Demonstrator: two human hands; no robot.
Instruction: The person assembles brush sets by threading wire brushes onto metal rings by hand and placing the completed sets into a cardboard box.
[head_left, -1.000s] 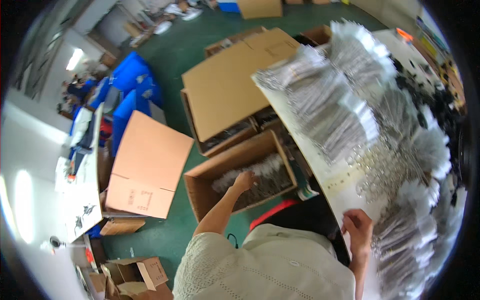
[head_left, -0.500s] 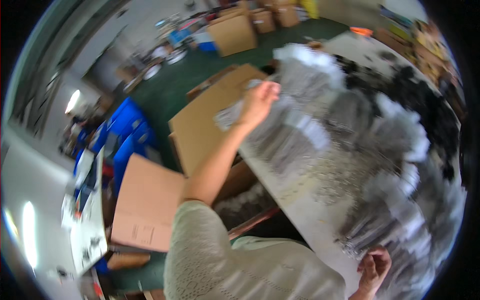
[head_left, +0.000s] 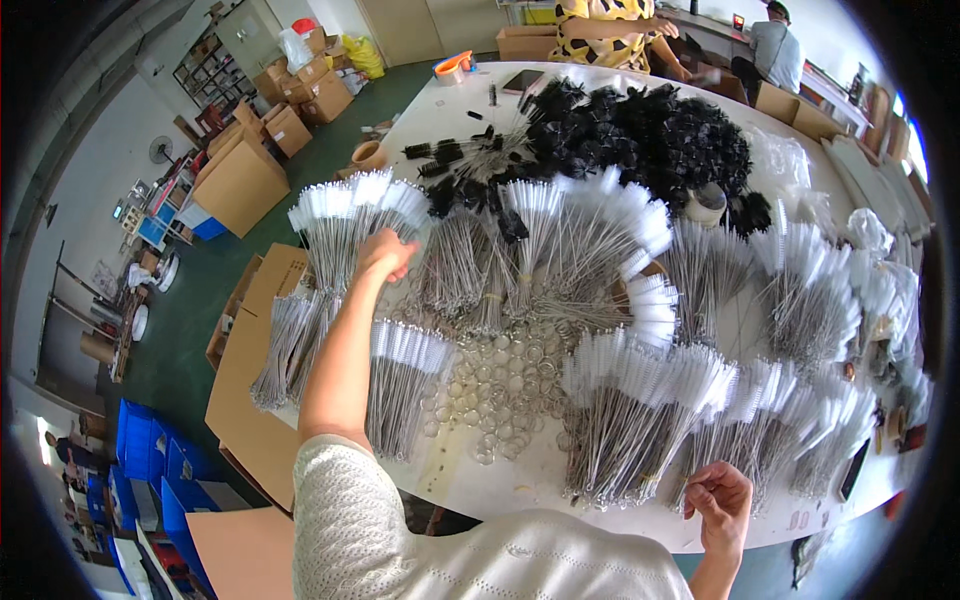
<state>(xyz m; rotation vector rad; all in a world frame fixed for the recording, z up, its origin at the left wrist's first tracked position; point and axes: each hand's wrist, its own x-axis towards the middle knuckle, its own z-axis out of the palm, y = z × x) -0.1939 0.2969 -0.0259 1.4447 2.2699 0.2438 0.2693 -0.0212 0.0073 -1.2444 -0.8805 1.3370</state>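
Observation:
My left hand (head_left: 388, 256) is closed, reaching over the far left of the table among bundles of wire-handled tube brushes (head_left: 350, 215) with white bristles. Whatever its fingers may hold is hidden. Just below my left forearm stands another row of white brushes (head_left: 405, 375). Near the front edge, my right hand (head_left: 722, 495) has its fingers curled with the thumb against them; no object can be made out in them. Beside it lie thick bunches of white brushes (head_left: 640, 420). Between the bunches, many small metal rings (head_left: 495, 395) are spread on the white table (head_left: 545, 490).
Black-bristled brushes (head_left: 640, 135) are heaped at the back, near a tape roll (head_left: 705, 205) and an orange tape dispenser (head_left: 455, 66). Cardboard boxes (head_left: 240, 370) adjoin the table's left edge; blue bins (head_left: 150, 455) stand beyond. A person in a patterned yellow top (head_left: 605, 35) is across the table.
My view has swung right and steadied, bringing the whole table into sight. The left hand now appears over the far left bundles; the right stays near the front edge, fingers still curled.

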